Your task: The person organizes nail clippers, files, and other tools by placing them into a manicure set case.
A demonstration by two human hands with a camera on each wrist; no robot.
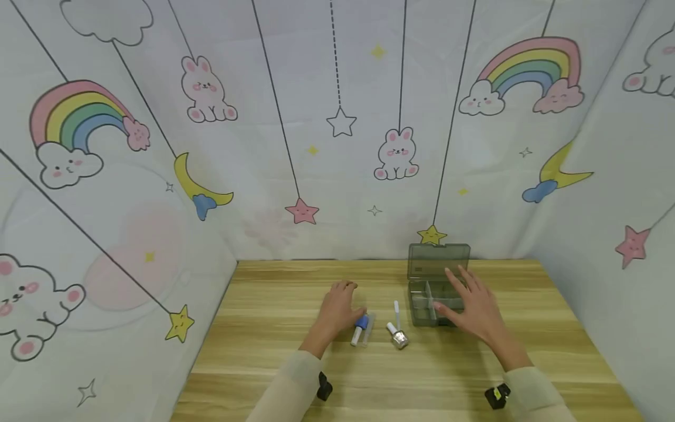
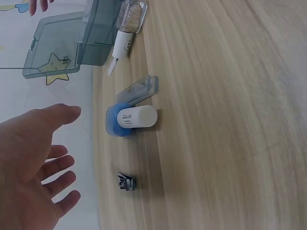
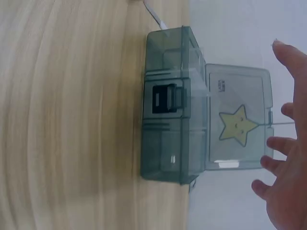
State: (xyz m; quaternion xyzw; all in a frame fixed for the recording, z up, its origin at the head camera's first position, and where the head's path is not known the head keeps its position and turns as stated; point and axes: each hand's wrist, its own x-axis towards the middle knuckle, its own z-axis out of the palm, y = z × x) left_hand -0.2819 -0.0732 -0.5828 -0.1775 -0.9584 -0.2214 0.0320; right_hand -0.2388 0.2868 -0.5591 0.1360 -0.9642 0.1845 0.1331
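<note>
My left hand (image 1: 337, 308) hovers with relaxed fingers beside a blue nail polish bottle with a white cap (image 2: 137, 116), holding nothing. Right beside that bottle lies a flat clear plastic piece (image 2: 139, 90). A small dark clip-like object (image 2: 126, 182) is on the table near the left fingers. Over the translucent grey compartment box (image 3: 165, 143), whose lid (image 1: 439, 261) stands up, my right hand (image 1: 471, 305) is spread with nothing in its grasp. A thin divider (image 1: 431, 299) splits the box inside. Between the hands lies a glittery nail polish bottle with a white cap (image 1: 399, 339).
A slim stick with a white end (image 1: 396, 308) lies just behind the glittery bottle. All of it is on a wood-grain table (image 1: 274, 363). White cloth walls with cartoon prints (image 1: 358, 176) enclose the table at the back and both sides.
</note>
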